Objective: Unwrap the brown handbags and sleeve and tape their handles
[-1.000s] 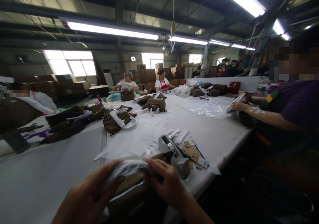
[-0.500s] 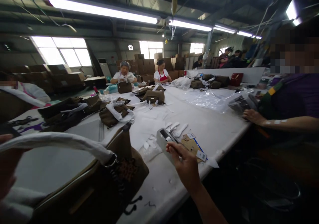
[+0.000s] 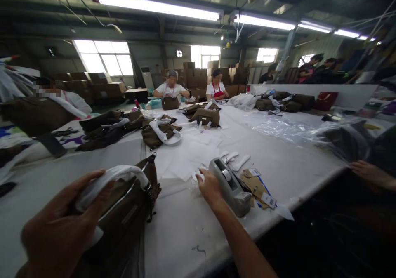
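Observation:
My left hand (image 3: pixel 58 224) grips the white-wrapped handle (image 3: pixel 108 179) of a brown handbag (image 3: pixel 130 206) that sits at the near edge of the white table (image 3: pixel 185 236). My right hand (image 3: pixel 208 187) reaches forward over small white wrapping pieces (image 3: pixel 198 174) beside a grey tape dispenser (image 3: pixel 230 186). Its fingers curl down onto the pieces; whether they hold one is hidden.
Cardboard tags (image 3: pixel 256 185) lie right of the dispenser. More brown bags (image 3: pixel 161 133) and white paper sheets (image 3: pixel 192 154) fill the table's middle. Another person's hand (image 3: pixel 369 173) and plastic-wrapped bag (image 3: pixel 343 140) are at the right. Several seated workers sit at the far end and left.
My right hand left the dispenser's top and moved left onto the white pieces. My left hand now shows gripping the bag's handle, and the bag has dropped lower in view.

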`<state>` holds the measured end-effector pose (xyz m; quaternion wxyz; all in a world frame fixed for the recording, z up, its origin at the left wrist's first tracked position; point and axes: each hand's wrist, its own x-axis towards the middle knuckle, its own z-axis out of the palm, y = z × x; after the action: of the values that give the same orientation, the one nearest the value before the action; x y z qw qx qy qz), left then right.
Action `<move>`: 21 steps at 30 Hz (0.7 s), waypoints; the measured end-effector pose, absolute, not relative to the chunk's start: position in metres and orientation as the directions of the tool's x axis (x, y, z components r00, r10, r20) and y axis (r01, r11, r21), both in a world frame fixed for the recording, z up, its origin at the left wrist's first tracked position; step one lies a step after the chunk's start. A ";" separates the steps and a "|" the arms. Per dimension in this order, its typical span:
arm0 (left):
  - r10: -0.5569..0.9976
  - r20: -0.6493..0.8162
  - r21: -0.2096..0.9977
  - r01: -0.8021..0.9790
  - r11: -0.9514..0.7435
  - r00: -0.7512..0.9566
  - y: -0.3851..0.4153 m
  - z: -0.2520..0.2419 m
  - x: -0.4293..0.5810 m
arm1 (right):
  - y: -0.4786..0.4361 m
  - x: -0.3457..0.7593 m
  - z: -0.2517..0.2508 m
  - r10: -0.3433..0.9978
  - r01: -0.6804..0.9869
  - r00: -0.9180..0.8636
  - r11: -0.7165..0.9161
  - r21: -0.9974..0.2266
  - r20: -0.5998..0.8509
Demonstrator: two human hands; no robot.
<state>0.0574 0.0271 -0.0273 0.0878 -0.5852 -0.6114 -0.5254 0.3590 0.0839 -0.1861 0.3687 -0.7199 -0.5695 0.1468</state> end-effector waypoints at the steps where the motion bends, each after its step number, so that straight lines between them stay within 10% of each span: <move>1: 0.620 0.721 0.543 0.809 -0.225 -0.311 0.026 -0.028 0.061 | 0.095 0.358 -0.186 0.932 0.719 0.324 -0.130 -0.683 0.164; 11: 0.523 0.772 0.558 0.779 -0.287 -0.360 0.021 -0.020 0.085 | 0.087 0.358 -0.160 0.914 0.711 0.373 -0.170 -0.682 0.160; 21: 0.786 0.582 0.677 0.659 -0.328 -0.206 0.023 -0.038 0.105 | 0.001 0.365 -0.180 0.941 0.661 0.301 -0.087 -0.745 0.157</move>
<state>0.1047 0.0228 -0.0376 -0.0611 -0.6270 -0.5763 -0.5206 0.3648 0.0012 -0.1802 0.3761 -0.7133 -0.5613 0.1860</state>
